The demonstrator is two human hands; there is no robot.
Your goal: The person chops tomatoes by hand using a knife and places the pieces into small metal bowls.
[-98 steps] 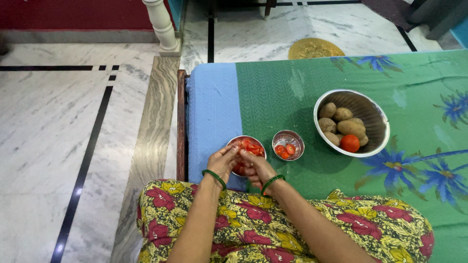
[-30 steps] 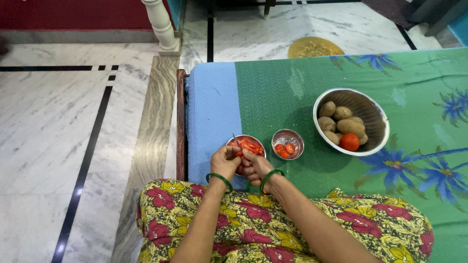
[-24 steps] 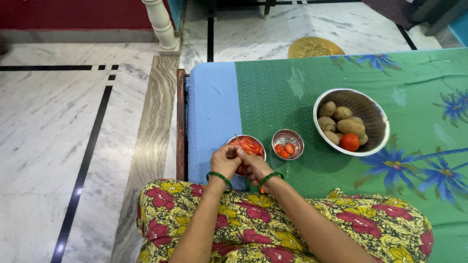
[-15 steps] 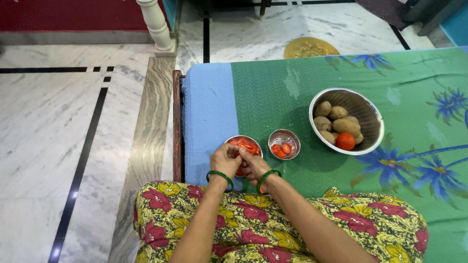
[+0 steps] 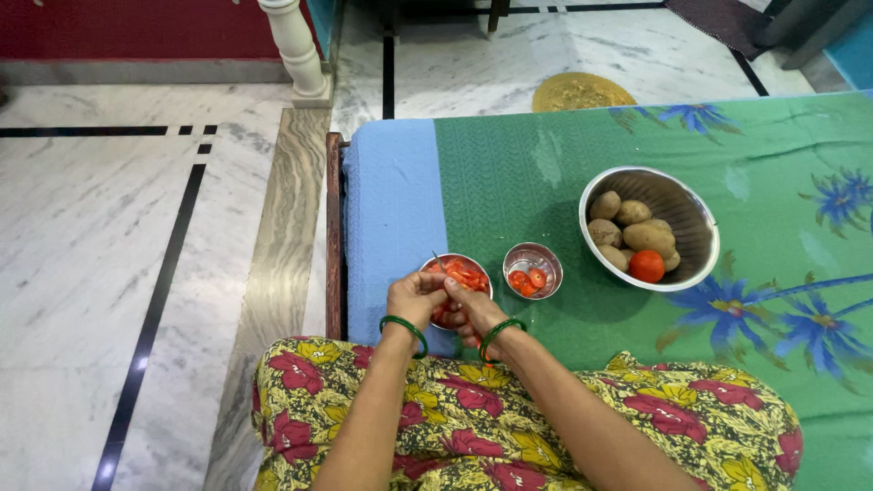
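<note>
- Head view, near side: the left hand [image 5: 414, 298] is closed around a small knife [image 5: 440, 263]; only the thin blade tip shows above the fingers.
- The right hand [image 5: 473, 311] is curled on a tomato piece [image 5: 446, 315] — mostly hidden, so I think it is a piece, not a whole one.
- Both hands are over the steel bowl of tomato slices [image 5: 466, 273], at the near edge of the green sheet [image 5: 509, 173].
- Just to the right stands a smaller steel bowl [image 5: 533, 270]; farther right, a big bowl of potatoes [image 5: 648, 227].
- Risk: the blade works very close to the fingertips — a slip on wet skin could cut them, or a piece could fall on the cloth.
</note>
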